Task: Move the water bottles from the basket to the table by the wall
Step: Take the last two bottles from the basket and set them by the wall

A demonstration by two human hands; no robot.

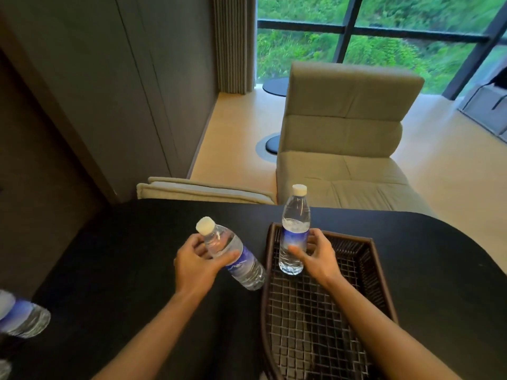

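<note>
Two water bottles are held at once, and the chief risk is judged to lie in the left hand (196, 263). Its bottle (233, 256) is tilted well over, cap up and away, base down toward the basket (381, 292), and it is pinched high on the body rather than wrapped. The smooth plastic could slide through the fingers (229, 257), or the base could knock the basket rim, to which it is very near. If it is set down at this lean, a topple and a roll across the dark worktop (137, 242) would be likely.

The right hand (319, 259) is closed on the label of the upright bottle (295, 234), thumb on the near side, the other fingers round the far side. The base hangs below the fingers over the basket's far left corner; whether it rests on the weave or is lifted clear cannot be told. A catch on the rim is possible if it is swung left too low.

Both sets of fingers are thus clamped on bottles. Another bottle (23, 316), blurred, is seen well to the left of the left fingers, at the frame edge.
</note>
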